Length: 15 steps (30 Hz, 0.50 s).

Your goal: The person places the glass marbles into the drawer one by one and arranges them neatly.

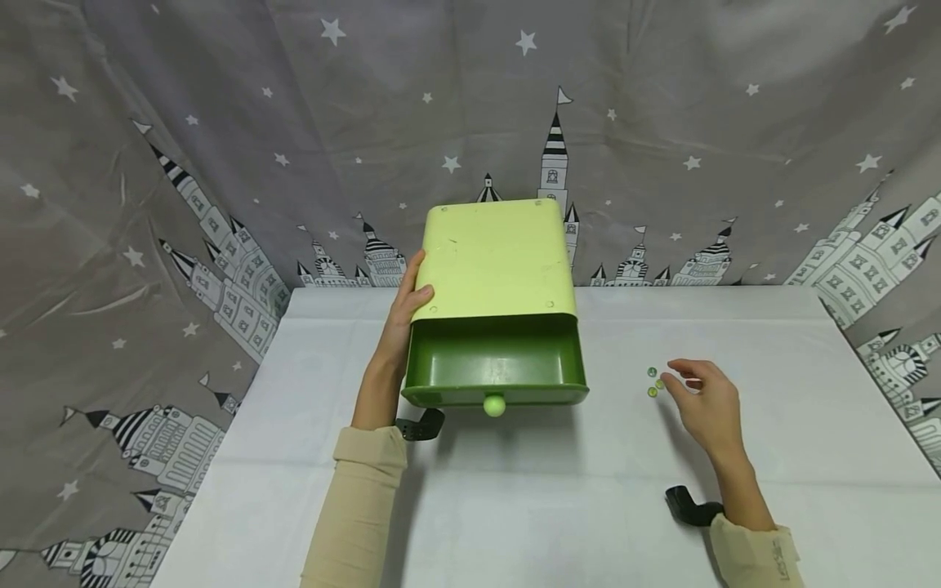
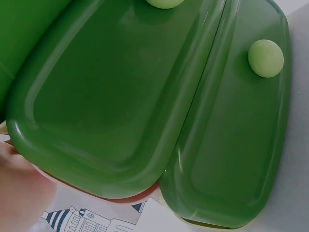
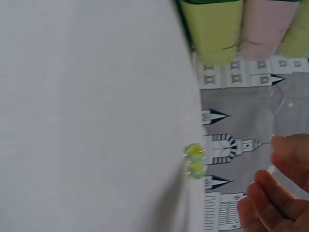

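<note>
With my left fingers (image 1: 411, 276) against the box's (image 1: 500, 260) side and my right fingers (image 1: 694, 370) part-open, seemingly empty, just beside three marbles (image 1: 652, 392) on the surface (image 1: 515, 523), I'd expect light, hard, slippery glass, best pinched across the middle.

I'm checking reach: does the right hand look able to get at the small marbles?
Probably yes: the right hand is just beside the small marbles, and nothing visible stands between them.
</note>
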Each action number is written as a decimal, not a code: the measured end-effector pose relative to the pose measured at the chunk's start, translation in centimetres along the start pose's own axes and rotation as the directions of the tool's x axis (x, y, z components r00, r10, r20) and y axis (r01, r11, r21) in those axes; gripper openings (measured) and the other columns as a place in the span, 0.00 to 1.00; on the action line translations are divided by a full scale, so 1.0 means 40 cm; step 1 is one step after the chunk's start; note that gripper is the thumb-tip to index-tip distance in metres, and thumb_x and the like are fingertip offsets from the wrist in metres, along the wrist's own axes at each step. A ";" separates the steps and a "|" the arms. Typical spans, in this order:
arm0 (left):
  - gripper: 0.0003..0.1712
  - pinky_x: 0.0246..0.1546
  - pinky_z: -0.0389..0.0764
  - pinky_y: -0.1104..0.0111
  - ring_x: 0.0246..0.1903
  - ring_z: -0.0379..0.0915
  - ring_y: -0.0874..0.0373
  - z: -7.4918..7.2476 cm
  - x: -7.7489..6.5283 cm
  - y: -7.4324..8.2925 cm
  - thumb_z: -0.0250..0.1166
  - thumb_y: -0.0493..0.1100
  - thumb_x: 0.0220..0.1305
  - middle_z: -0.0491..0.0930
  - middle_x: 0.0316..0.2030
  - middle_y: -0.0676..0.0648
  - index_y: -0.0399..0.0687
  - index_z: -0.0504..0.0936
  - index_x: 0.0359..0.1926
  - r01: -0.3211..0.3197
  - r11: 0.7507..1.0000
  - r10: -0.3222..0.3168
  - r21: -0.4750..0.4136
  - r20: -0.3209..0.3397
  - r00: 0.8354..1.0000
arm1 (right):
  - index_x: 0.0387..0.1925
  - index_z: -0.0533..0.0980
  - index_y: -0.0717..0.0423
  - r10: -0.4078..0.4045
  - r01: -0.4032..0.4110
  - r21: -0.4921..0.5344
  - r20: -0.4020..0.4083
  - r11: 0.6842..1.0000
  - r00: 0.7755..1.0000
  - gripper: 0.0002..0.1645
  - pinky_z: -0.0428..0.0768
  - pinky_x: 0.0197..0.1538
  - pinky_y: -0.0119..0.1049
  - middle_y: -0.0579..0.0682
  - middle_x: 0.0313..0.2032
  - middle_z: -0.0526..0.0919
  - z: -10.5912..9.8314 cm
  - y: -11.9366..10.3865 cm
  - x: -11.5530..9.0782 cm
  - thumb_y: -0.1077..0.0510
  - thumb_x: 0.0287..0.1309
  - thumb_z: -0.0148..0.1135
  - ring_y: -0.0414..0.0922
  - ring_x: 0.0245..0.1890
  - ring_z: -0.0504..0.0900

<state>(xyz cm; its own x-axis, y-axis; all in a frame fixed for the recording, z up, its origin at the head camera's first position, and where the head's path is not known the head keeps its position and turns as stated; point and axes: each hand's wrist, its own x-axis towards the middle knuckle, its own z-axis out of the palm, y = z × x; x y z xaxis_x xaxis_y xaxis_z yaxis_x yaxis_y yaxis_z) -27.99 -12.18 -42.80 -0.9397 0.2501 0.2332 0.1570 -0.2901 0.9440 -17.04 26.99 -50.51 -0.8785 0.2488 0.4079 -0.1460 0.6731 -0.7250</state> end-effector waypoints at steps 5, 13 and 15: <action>0.41 0.69 0.50 0.57 0.72 0.41 0.60 -0.003 -0.002 0.000 0.49 0.47 0.69 0.41 0.76 0.54 0.60 0.44 0.79 0.009 1.000 -0.009 0.003 -0.013 1.000 | 0.42 0.82 0.71 0.026 -0.026 0.000 0.025 1.000 0.999 0.11 0.67 0.40 0.17 0.65 0.40 0.83 0.009 0.026 -0.006 0.68 0.56 0.66 0.57 0.40 0.80; 0.40 0.69 0.50 0.56 0.72 0.41 0.60 0.000 -0.001 0.001 0.48 0.46 0.70 0.41 0.76 0.54 0.60 0.44 0.79 0.005 1.000 -0.005 -0.005 -0.005 1.000 | 0.46 0.80 0.71 0.093 -0.093 -0.008 0.109 0.996 0.990 0.14 0.68 0.41 0.20 0.67 0.43 0.81 0.013 0.058 -0.005 0.66 0.60 0.63 0.61 0.43 0.81; 0.40 0.69 0.49 0.56 0.72 0.41 0.60 0.001 0.001 0.000 0.48 0.46 0.70 0.41 0.76 0.54 0.60 0.44 0.79 0.004 1.000 -0.004 -0.005 0.000 1.000 | 0.47 0.80 0.71 0.100 -0.098 -0.021 0.130 0.995 0.986 0.14 0.71 0.44 0.28 0.67 0.42 0.81 0.015 0.065 -0.003 0.66 0.61 0.62 0.61 0.44 0.80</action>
<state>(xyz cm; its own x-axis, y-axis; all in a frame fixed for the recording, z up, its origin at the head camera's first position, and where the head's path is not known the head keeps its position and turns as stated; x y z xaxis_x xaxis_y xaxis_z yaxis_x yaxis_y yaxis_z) -28.03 -12.15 -42.77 -0.9402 0.2516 0.2298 0.1520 -0.2939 0.9437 -17.59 28.29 -52.79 -0.9403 0.2225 0.2577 -0.0493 0.6601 -0.7496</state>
